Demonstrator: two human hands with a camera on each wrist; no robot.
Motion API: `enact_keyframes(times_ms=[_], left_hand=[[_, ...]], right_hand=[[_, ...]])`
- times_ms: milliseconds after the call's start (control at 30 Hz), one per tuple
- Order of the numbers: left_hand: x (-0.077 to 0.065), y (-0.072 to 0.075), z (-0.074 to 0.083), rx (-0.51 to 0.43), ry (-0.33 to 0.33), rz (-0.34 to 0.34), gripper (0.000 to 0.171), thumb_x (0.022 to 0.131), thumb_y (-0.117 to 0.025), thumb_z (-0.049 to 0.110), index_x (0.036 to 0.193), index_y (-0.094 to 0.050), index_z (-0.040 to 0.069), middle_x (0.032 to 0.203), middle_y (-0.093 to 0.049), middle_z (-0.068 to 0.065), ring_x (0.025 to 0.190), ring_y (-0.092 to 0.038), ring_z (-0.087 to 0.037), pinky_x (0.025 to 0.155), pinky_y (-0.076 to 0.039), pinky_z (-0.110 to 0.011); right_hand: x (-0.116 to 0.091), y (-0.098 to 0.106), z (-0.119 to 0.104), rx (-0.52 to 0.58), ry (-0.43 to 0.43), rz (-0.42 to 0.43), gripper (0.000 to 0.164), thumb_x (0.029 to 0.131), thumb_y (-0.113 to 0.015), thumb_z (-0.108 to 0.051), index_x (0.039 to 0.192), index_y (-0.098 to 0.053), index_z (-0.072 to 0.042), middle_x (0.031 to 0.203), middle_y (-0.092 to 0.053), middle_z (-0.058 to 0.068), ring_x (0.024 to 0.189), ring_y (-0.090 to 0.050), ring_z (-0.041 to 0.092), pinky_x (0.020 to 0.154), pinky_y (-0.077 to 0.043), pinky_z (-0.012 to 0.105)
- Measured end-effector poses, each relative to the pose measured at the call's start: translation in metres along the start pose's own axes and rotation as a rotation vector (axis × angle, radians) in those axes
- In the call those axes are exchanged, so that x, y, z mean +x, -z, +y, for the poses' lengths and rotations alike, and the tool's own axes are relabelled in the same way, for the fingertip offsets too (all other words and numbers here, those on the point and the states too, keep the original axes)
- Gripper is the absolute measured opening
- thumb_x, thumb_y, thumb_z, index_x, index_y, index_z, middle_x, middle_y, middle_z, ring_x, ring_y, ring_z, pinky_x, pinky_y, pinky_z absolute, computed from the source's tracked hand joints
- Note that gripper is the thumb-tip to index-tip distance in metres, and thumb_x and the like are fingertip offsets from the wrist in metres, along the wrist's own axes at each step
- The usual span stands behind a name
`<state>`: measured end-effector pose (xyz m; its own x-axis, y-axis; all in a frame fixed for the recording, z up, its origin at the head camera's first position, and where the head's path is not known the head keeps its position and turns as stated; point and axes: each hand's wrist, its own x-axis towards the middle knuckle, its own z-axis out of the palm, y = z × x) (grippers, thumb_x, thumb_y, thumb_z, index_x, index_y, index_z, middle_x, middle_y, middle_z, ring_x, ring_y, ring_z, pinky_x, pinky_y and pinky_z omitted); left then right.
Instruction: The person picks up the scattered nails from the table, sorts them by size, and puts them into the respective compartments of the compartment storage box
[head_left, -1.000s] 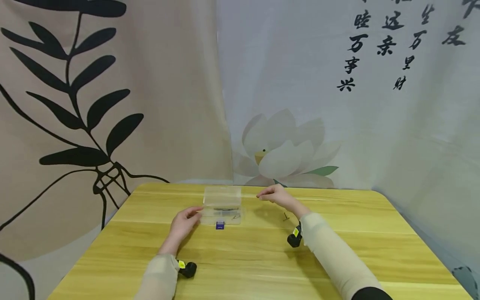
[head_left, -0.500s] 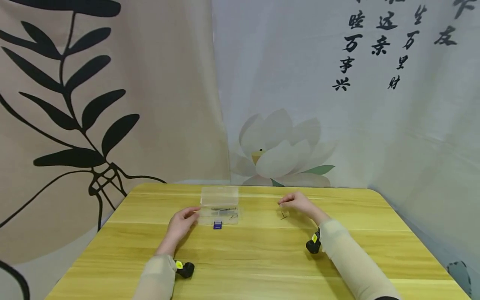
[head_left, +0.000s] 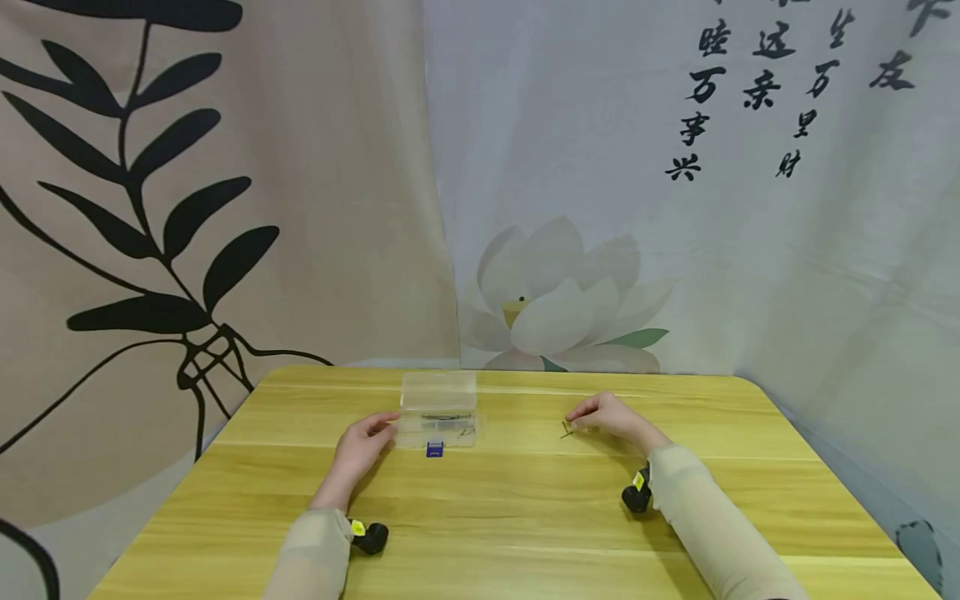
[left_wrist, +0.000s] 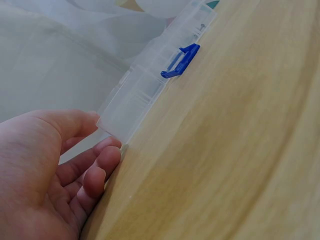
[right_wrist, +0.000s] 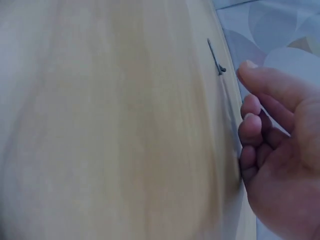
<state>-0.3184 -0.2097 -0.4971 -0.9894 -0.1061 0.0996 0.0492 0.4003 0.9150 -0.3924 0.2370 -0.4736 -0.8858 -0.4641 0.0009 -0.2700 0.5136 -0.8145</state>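
Observation:
A clear plastic box [head_left: 437,429] with its lid raised stands at the back of the table. Thin dark pieces lie inside it, and a blue latch [left_wrist: 181,61] hangs at its front. My left hand [head_left: 360,450] holds the box at its left end, thumb and fingertips about the corner. To the right, a pair of small dark nails [right_wrist: 216,59] lies on the wood, crossing at one end. My right hand [head_left: 611,415] is right beside them, fingers bent loosely, thumb and index close to the nail heads. Nothing shows between its fingertips in the right wrist view.
The wooden table [head_left: 480,517] ends just behind the box, against a printed cloth backdrop [head_left: 360,167]. Each wrist carries a black camera, the left one [head_left: 370,537] and the right one [head_left: 636,493] close above the tabletop.
My right hand has moved right and lowered toward the nails from a spot nearer the box. The left hand stays at the box.

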Motion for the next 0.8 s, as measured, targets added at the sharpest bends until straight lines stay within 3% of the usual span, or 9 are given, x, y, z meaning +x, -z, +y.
enact_keyframes(times_ms=[333,800], left_hand=[[-0.001,0.001,0.0,0.007,-0.01,-0.006,0.031,0.097,-0.06,0.017,0.125,-0.065,0.007,0.097,-0.066,-0.01,0.079,-0.061,-0.02,0.064,-0.05,-0.029],[-0.002,0.0,0.001,0.005,0.0,-0.005,0.031,0.097,-0.061,0.018,0.126,-0.065,0.006,0.098,-0.066,-0.01,0.078,-0.061,-0.02,0.063,-0.05,-0.029]], right_hand=[[-0.001,0.0,0.007,-0.015,-0.011,-0.063,0.018,0.084,-0.075,-0.009,0.099,-0.075,-0.001,0.1,-0.072,0.009,0.091,-0.063,0.014,0.078,-0.05,0.029],[-0.001,-0.003,0.013,0.014,0.019,-0.026,0.016,0.082,-0.077,-0.008,0.097,-0.077,-0.002,0.099,-0.07,0.009,0.09,-0.063,0.018,0.081,-0.05,0.03]])
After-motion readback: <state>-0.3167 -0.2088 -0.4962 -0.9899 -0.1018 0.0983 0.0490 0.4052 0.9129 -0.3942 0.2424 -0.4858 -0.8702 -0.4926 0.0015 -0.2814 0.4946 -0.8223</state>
